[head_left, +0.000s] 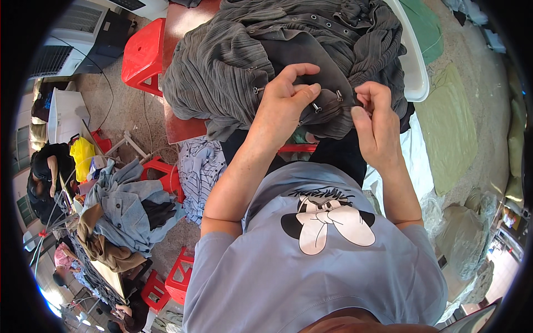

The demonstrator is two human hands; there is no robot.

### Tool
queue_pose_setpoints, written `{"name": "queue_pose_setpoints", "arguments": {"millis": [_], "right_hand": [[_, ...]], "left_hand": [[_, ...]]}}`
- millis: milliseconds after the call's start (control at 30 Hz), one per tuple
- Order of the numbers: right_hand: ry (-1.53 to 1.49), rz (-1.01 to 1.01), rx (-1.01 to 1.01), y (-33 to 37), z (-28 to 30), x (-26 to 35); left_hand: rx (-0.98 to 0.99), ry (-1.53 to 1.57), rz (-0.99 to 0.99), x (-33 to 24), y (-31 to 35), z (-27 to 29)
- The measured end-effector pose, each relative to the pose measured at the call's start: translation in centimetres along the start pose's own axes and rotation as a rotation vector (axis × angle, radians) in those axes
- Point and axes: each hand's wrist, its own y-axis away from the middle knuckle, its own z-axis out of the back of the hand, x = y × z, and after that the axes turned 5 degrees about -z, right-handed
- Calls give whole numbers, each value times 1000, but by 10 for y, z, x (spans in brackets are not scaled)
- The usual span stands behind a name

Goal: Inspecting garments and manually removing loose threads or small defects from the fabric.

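Observation:
A heap of dark grey ribbed garments (216,77) lies in front of me, with a row of metal eyelets (328,24) toward its far side. Small metal clasps (317,107) show on the near part of the cloth, between my hands. My left hand (283,108) rests over the cloth, its index finger and thumb apart with nothing seen between them; its lower fingers are partly hidden. Bent at the cloth's right near edge is my right hand (380,125), thumb and fingertips drawn together. What sits in those fingertips is too small to make out.
The heap covers a reddish-brown table (183,126), beside a white plastic tub (420,72) at right. Red stools (145,55) stand at left, near a pile of blue garments (125,202). Other people (47,172) work at far left. Green cloth (447,127) lies on the right.

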Motion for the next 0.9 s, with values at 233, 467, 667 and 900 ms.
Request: {"name": "queue_pose_setpoints", "arguments": {"millis": [233,467,667,900], "right_hand": [[80,0,77,13,-9,5],[337,215,-55,11,-13,1],[283,231,-70,11,-18,-2],[327,320,-132,10,-26,-14]], "left_hand": [[-31,48,-43,1,2,-3],[-42,51,-30,3,-1,-4],[-56,70,-13,5,-3,-6],[-53,90,1,7,-5,-3]]}}
